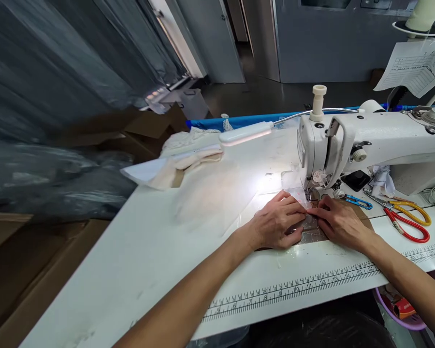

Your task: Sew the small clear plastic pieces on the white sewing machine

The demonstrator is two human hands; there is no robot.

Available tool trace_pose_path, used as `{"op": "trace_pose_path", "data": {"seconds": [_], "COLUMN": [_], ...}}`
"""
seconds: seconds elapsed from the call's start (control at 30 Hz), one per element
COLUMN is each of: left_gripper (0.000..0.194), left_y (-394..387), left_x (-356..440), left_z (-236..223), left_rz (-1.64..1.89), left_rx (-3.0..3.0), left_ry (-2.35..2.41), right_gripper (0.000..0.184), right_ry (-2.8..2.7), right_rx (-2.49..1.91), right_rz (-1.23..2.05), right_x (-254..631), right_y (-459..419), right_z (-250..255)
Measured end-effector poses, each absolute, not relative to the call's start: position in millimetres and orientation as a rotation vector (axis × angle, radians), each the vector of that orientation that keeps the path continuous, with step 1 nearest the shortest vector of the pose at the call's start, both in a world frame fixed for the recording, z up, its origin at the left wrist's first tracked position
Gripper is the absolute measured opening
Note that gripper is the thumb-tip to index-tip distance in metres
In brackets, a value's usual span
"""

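Note:
A white sewing machine [319, 140] stands at the right, its presser foot [309, 194] low over a thin, see-through piece of fabric [310, 233] with a brown layer showing beneath it. My left hand [281, 220] rests just left of the foot, its fingers curled and closed on the fabric. Close to the needle area, my right hand [335, 222] pinches the fabric with thumb and forefinger. The two hands' fingertips nearly meet in front of the foot. Exactly how the fabric layers lie under the fingers is hidden.
Red-handled scissors [408, 227], yellow-handled scissors [413, 210] and blue thread snips [358, 201] lie right of my right hand. A lit lamp [245, 134] shines from behind. Folded cloth [188, 166] sits at back left. A printed ruler [297, 289] follows the table's front edge.

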State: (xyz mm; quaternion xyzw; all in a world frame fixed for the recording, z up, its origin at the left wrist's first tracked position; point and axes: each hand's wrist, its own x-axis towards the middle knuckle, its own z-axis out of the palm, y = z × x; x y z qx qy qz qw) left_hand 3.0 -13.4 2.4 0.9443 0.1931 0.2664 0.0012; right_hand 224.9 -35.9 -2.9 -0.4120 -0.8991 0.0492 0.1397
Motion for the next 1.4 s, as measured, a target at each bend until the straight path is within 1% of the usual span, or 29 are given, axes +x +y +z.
{"op": "trace_pose_path", "data": {"seconds": [0.27, 0.47, 0.6, 0.77, 1.03, 1.2, 1.3, 1.4], "left_gripper": [0.022, 0.027, 0.029, 0.031, 0.035, 0.037, 0.038, 0.040], "left_y": [-11, -12, -11, -11, -7, -4, -3, -2], "left_x": [0, 0, 1, 3, 3, 3, 3, 2], "left_z": [-1, 0, 0, 1, 2, 1, 1, 1], "left_rz": [0.736, 0.665, 0.600, 0.521, 0.468, 0.435, 0.424, 0.422], "left_rx": [2.897, 2.923, 2.953, 2.980, 2.994, 2.988, 2.959, 2.946], "left_ry": [0.664, 0.733, 0.790, 0.855, 0.921, 0.954, 0.975, 0.980], "right_gripper": [0.042, 0.037, 0.040, 0.038, 0.039, 0.038, 0.035, 0.041], "right_ry": [-2.645, -2.606, -2.586, -2.584, -2.631, -2.529, -2.395, -2.215], "right_rx": [-1.305, -1.285, -1.310, -1.270, -1.376, -1.310, -1.363, -1.474], "right_rz": [0.153, 0.201, 0.195, 0.164, 0.139, 0.328, 0.593, 0.930], "right_x": [218, 222, 222, 221, 216, 223, 233, 242], "right_y": [-34, -34, -34, -35, -33, -30, -24, -13], "right_z": [3, 0, 0, 2, 5, 7, 15, 19]}}
